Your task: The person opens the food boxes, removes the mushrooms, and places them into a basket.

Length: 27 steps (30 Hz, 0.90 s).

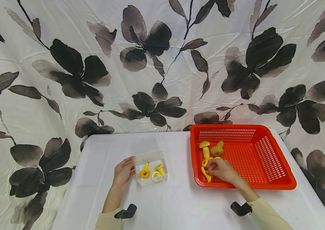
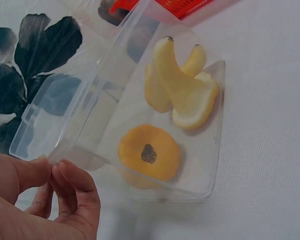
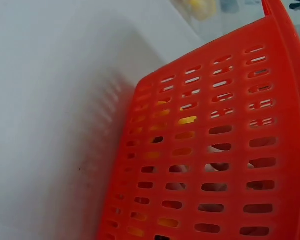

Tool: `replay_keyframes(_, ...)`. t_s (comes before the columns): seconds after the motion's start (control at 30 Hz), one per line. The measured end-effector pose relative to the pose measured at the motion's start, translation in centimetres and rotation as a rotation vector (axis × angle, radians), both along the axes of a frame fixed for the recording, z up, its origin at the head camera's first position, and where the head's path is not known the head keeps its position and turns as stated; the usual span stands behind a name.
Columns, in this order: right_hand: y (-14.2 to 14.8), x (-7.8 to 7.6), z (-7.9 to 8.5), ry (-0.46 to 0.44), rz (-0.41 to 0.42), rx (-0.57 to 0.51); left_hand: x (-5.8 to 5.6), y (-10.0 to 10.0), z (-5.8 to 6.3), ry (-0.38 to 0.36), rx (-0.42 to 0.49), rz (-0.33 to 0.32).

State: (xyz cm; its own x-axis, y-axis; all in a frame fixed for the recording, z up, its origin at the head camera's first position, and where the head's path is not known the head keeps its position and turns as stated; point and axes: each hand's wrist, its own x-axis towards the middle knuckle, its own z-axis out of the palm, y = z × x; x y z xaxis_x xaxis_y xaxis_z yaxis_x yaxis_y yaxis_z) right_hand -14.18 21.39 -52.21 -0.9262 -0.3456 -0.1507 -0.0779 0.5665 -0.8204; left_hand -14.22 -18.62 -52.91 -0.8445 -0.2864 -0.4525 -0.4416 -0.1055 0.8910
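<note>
A clear plastic box (image 1: 140, 182) stands on the white table, its see-through lid (image 1: 145, 143) tipped back. Inside lie yellow mushrooms: one (image 2: 149, 152) with a round cap and dark centre, and pale trumpet-shaped ones (image 2: 190, 100). My left hand (image 1: 123, 171) pinches the box's left edge between thumb and forefinger. My right hand (image 1: 222, 170) reaches into the left side of a red basket (image 1: 245, 184), its fingertips pinching a yellow mushroom (image 1: 205, 163) that they partly hide. Another yellow piece (image 1: 207, 176) lies just below those fingers.
Farther back in the basket lie a mushroom with a thick stem (image 1: 205, 150) and a duller brownish-yellow one (image 1: 217, 149). The perforated basket wall (image 3: 205, 165) blocks most of the right wrist view. A floral cloth (image 1: 151, 64) hangs behind the table.
</note>
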Motion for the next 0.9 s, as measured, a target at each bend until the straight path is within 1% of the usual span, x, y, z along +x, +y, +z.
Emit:
replay_keyframes(0.07, -0.1, 0.0, 0.0, 0.006, -0.011, 0.008, 0.0, 0.1, 0.0, 0.002, 0.000, 0.001)
replay_keyframes(0.17, -0.3, -0.2, 0.3, 0.043, -0.032, 0.017, 0.0, 0.1, 0.0, 0.007, 0.002, -0.003)
replay_keyframes(0.33, -1.3, -0.7, 1.7, 0.116, -0.074, 0.032, 0.0, 0.0, 0.0, 0.004, 0.002, -0.004)
replay_keyframes(0.47, -2.4, -1.2, 2.7, 0.165, -0.085, 0.032, 0.0, -0.1, 0.0, -0.003, -0.005, -0.006)
replay_keyframes(0.63, -3.7, -2.0, 3.7, 0.196, -0.081, 0.014, 0.0, -0.2, -0.1, -0.002, -0.002, -0.010)
replay_keyframes(0.8, -4.9, -2.5, 4.4, 0.223, -0.118, 0.025, 0.0, -0.2, -0.1, -0.005, -0.001, -0.005)
replay_keyframes(0.9, -5.6, -2.8, 4.8, 0.243, -0.128, 0.013, 0.0, -0.1, -0.1, -0.005, -0.003, -0.005)
